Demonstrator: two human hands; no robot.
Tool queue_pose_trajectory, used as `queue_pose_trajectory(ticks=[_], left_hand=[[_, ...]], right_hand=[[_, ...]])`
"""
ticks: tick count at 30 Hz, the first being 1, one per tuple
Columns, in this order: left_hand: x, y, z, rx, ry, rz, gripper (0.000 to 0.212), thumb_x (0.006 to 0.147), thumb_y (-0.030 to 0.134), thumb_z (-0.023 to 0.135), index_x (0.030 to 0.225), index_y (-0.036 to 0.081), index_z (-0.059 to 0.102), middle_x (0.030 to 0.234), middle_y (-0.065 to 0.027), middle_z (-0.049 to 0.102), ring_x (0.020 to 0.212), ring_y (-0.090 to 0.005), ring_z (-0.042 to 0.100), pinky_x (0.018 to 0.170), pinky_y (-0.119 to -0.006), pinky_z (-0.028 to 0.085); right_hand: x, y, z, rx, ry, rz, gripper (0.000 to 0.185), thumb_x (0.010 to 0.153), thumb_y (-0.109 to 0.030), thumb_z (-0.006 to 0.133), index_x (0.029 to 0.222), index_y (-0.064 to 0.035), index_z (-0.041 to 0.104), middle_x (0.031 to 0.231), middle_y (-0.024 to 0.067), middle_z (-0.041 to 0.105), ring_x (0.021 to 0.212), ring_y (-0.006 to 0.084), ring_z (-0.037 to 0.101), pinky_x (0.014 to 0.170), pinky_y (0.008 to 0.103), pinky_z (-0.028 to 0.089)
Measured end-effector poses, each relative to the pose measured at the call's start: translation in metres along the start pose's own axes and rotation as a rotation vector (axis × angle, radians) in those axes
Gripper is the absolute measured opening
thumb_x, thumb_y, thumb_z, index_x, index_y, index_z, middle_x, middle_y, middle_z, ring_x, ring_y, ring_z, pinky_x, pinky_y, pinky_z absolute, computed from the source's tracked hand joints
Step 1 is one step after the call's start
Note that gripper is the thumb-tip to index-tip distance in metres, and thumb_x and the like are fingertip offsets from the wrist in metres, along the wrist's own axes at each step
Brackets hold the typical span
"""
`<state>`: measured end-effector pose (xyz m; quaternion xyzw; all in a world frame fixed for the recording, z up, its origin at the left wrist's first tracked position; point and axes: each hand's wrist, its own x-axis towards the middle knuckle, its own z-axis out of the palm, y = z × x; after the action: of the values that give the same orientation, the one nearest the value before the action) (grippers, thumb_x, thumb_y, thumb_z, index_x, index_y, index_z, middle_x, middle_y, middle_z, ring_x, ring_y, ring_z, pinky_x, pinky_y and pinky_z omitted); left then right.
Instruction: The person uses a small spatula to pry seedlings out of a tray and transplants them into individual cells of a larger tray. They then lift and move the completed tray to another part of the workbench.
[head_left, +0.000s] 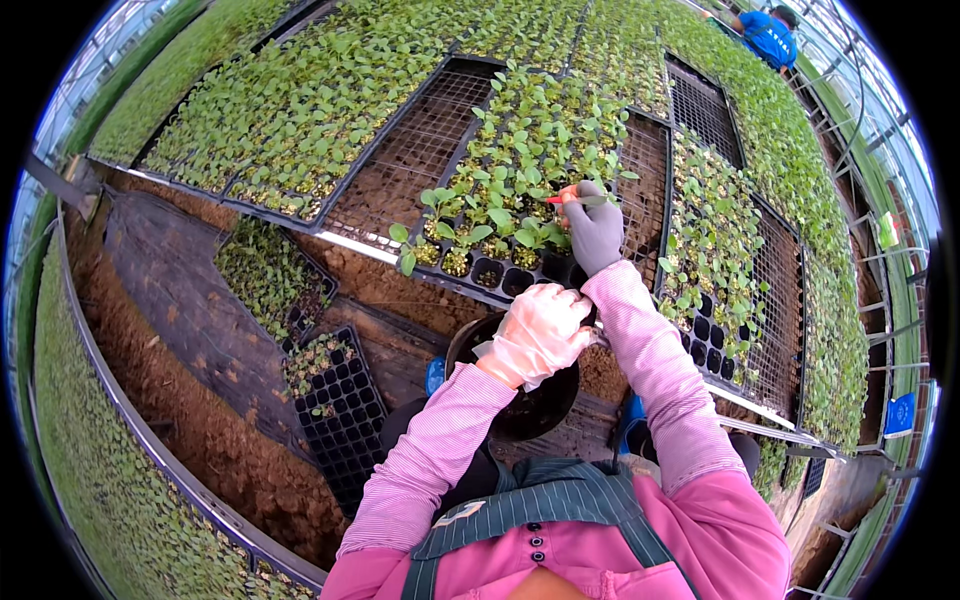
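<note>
A black plug tray (487, 289) of leafy green seedlings (517, 165) lies before me on the wire-mesh bench. Over its near right part, my right hand (594, 225), in a grey glove with bare fingertips, grips a small red-handled tool (555, 200). A thin flat part of the tool points right; its exact kind is unclear. My left hand (544, 330), in a clear plastic glove, is curled at the tray's front edge, above a dark bucket (536, 412). Whether its fingers hold anything is hidden. Several front cells near my hands hold no seedling.
Seedling trays (285, 127) spread across the bench, with bare mesh (416, 142) between some. A partly filled tray (341, 409) and another seedling tray (266, 274) lie on the ground cover at left. A metal rail (360, 250) edges the bench. Another person (769, 37) is at far right.
</note>
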<state>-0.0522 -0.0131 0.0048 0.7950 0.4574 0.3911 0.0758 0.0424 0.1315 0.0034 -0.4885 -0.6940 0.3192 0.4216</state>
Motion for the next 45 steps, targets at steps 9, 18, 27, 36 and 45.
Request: queue_pose_trajectory(ticks=[9,18,27,36,45], left_hand=[[-0.004,0.002,-0.003,-0.022,-0.066,-0.017,0.032,0.071,0.026,0.068,0.093,0.004,0.064,0.09,-0.0098,0.065,0.087,-0.0277,0.061,0.083,-0.039,0.048],[-0.009,-0.004,-0.004,-0.107,0.013,-0.002,0.03,0.069,0.025,0.069,0.09,0.004,0.065,0.089,-0.0125,0.065,0.091,-0.0327,0.061,0.084,-0.043,0.047],[-0.007,0.0,-0.01,-0.013,-0.139,-0.03,0.033,0.07,0.027,0.068,0.094,0.004,0.066,0.092,-0.011,0.066,0.092,-0.03,0.061,0.089,-0.042,0.046],[-0.01,-0.004,-0.005,-0.043,-0.041,0.024,0.029,0.07,0.025,0.066,0.089,0.003,0.065,0.091,-0.0121,0.064,0.091,-0.0304,0.06,0.087,-0.041,0.045],[-0.011,-0.007,-0.002,-0.038,-0.002,0.044,0.024,0.067,0.023,0.067,0.081,0.003,0.064,0.086,-0.0121,0.063,0.089,-0.0299,0.06,0.085,-0.042,0.045]], right_hand=[[-0.025,-0.078,-0.02,0.431,-0.022,-0.115,0.013,0.091,-0.01,0.056,0.094,0.0017,0.062,0.081,0.0028,0.062,0.068,0.0061,0.054,0.062,0.0196,0.043],[-0.053,-0.074,-0.012,0.085,-0.391,-0.466,0.011,0.085,-0.004,0.062,0.095,-0.0004,0.062,0.086,0.0096,0.066,0.075,0.022,0.064,0.066,0.0315,0.05],[-0.065,-0.075,-0.044,0.239,-0.093,-0.266,0.012,0.089,0.001,0.056,0.099,0.0035,0.062,0.08,0.0044,0.061,0.069,0.0113,0.056,0.064,0.0237,0.046],[-0.061,-0.061,-0.034,0.008,-0.365,-0.417,0.018,0.085,-0.002,0.059,0.102,-0.0021,0.063,0.094,0.0111,0.066,0.081,0.0222,0.065,0.072,0.0296,0.05],[-0.065,-0.071,-0.042,-0.085,-0.47,-0.608,0.021,0.077,0.003,0.054,0.097,0.0022,0.063,0.09,0.015,0.065,0.081,0.0299,0.065,0.071,0.0324,0.051]])
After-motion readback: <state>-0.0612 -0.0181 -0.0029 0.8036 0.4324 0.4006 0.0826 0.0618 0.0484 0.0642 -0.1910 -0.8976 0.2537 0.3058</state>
